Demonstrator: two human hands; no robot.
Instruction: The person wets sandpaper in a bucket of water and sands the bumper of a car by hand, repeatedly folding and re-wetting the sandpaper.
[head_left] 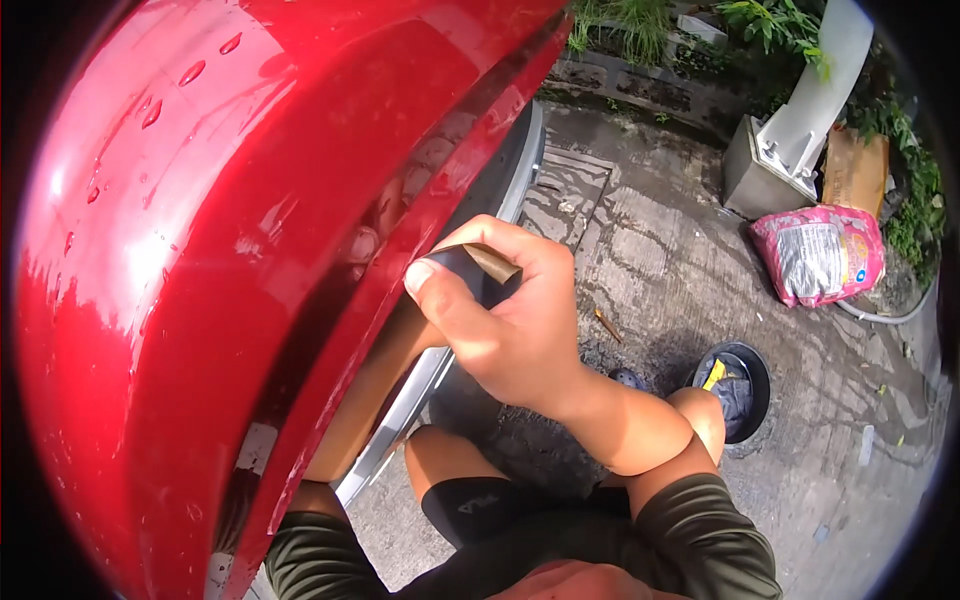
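My right hand point(500, 310) is closed around a folded piece of black sheet with a brown backing, perhaps sandpaper point(470, 265), its thumb against the lower lip of a red, glossy, wet-spotted vehicle panel point(200, 230). My left forearm point(355, 415) reaches up alongside that lip from the lower left; its hand is hidden behind my right hand and the panel, so its fingers cannot be seen. A dark rim with a silver edge point(520, 180) lies beneath the panel's edge.
On the wet concrete sit a black basin point(750, 400) holding dark sheets and a yellow piece, and a pink sack point(800, 255) beside cardboard point(853, 170). A grey post on a metal base point(755, 170), a hose point(890, 318) and plants point(765, 25) border the right and top.
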